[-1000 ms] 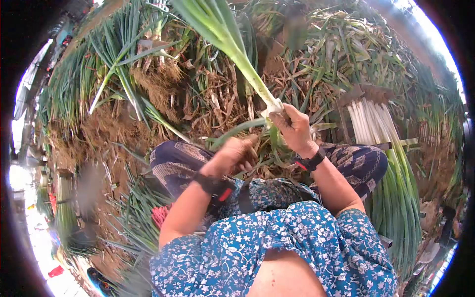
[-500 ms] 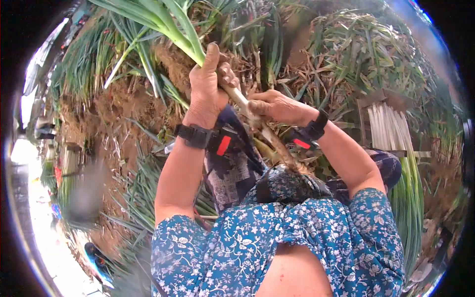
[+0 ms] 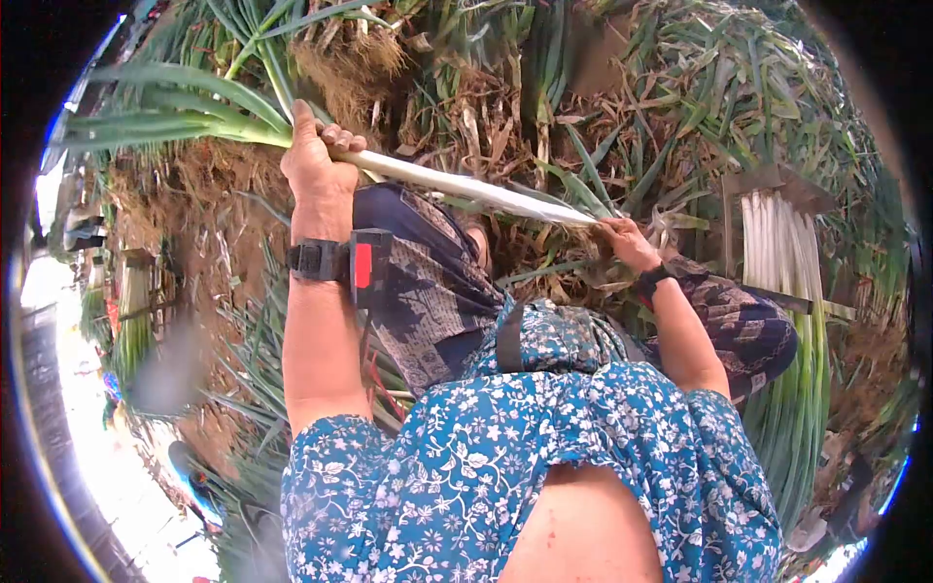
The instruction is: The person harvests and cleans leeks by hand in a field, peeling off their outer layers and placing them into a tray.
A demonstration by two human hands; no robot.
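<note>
My left hand (image 3: 321,160) is wrapped around a long green onion (image 3: 457,185), just below where its leaves fan out to the left. The white stalk slopes slightly down across my lap to the right. At its lower end, the fingers of my right hand (image 3: 630,243) are pinched together. Pale, papery skin (image 3: 666,225) hangs beside that hand, and green leaf pieces rise just above it. Whether the fingers hold the stalk's tip, peeled skin or both is hard to make out.
Trimmed white-stalked onions (image 3: 782,243) lie bundled to my right against a dark plate (image 3: 782,185). Peeled leaves (image 3: 719,107) are heaped ahead. Unpeeled onions with brown roots (image 3: 360,53) lie at front left, and more green leaves (image 3: 262,389) beside my left leg.
My hands have moved apart, left hand leftward and right hand rightward. The onion has swung from a steep slant to nearly level, and its brown, dirty lower part now shows clean white.
</note>
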